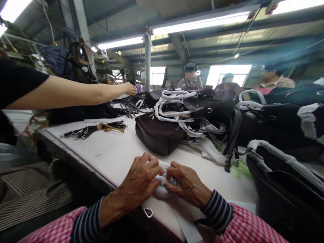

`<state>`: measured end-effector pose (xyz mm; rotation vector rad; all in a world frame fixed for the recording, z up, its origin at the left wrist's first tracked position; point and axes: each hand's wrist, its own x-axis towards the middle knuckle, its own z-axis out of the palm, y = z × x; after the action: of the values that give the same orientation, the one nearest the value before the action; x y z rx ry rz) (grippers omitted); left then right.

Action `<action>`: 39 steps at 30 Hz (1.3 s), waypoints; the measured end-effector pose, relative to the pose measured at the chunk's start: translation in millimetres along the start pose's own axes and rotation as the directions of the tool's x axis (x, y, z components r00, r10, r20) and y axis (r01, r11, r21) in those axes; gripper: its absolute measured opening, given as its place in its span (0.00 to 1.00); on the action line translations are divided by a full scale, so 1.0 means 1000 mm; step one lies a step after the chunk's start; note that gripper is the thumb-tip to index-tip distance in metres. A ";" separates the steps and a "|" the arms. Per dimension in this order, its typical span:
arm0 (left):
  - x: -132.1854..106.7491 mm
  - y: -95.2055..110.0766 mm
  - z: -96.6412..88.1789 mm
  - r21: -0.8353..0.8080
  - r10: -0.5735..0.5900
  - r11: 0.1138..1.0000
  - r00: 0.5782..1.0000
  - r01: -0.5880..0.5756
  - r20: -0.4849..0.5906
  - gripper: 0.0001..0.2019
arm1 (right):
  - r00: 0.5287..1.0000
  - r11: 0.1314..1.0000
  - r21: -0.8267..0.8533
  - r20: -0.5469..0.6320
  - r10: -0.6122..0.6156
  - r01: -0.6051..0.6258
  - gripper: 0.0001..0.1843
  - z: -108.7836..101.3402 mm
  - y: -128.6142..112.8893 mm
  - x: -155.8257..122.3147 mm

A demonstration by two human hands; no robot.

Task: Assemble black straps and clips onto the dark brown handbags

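Note:
Near the front edge of the table, a coiled strap [163,192] in white wrapping sits between my two hands. Curled fingers of my left hand [143,177] press on its left side. From the right, my right hand [186,182] grips the coil, thumb and fingers closed around it. A silver snap hook [147,212] hangs by the table edge below my left hand; I cannot tell whether it belongs to the coil. Just beyond my hands stands a dark brown bag [162,133]. My fingers hide part of the coil.
Dark bags with white-wrapped handles [172,98] pile up across the back and right. A tied bundle of black straps [96,130] lies on the left of the white table [121,145]. Another person's arm [83,92] reaches in from the left. Several people stand behind the pile.

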<state>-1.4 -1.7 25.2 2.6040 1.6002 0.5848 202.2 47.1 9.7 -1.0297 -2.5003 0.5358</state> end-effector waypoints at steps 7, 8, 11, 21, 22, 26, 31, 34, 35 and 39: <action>0.008 0.000 0.012 0.023 -0.016 1.000 0.990 0.013 0.143 0.11 | 1.000 0.996 0.089 -0.003 0.003 -0.002 0.09 -0.003 0.006 0.001; 0.008 0.001 0.009 -0.008 -0.037 0.999 0.986 0.039 0.162 0.12 | 1.000 0.995 0.104 0.007 -0.009 0.008 0.09 -0.004 0.007 0.001; 0.008 0.009 0.000 0.006 -0.088 0.996 0.974 0.089 0.209 0.10 | 1.000 0.991 0.134 0.030 -0.009 0.005 0.11 -0.007 0.009 -0.001; 0.013 0.016 0.011 0.161 -0.042 0.987 0.974 0.006 0.222 0.07 | 0.999 0.955 0.298 0.040 -0.017 0.004 0.17 -0.013 0.014 -0.001; 0.014 0.015 0.012 0.162 -0.041 0.987 0.973 0.005 0.225 0.07 | 0.999 0.956 0.292 0.032 -0.018 0.008 0.17 -0.013 0.014 -0.001; 0.023 0.016 0.004 0.137 -0.070 0.990 0.964 0.036 0.257 0.06 | 1.000 0.971 0.240 -0.023 -0.014 0.019 0.14 -0.011 0.014 -0.007; 0.031 0.009 -0.003 0.105 -0.051 0.994 0.951 0.020 0.305 0.08 | 0.996 0.995 0.073 -0.066 -0.062 0.067 0.12 -0.005 0.012 -0.021; 0.030 -0.001 0.008 0.152 0.102 0.978 0.965 -0.141 0.240 0.11 | 0.990 0.990 0.035 -0.047 -0.133 0.135 0.14 -0.004 0.010 -0.031; 0.030 -0.004 0.012 0.161 0.153 0.968 0.964 -0.190 0.216 0.12 | 0.989 0.988 0.042 -0.033 -0.144 0.146 0.15 -0.004 0.010 -0.034; 0.035 -0.007 0.014 0.133 0.208 0.960 0.943 -0.248 0.259 0.12 | 0.981 0.977 0.088 -0.010 -0.195 0.195 0.19 -0.008 0.010 -0.039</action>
<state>11.0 34.6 20.7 2.8694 1.3355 0.1334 237.2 27.2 4.2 -0.7417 -2.5155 0.5796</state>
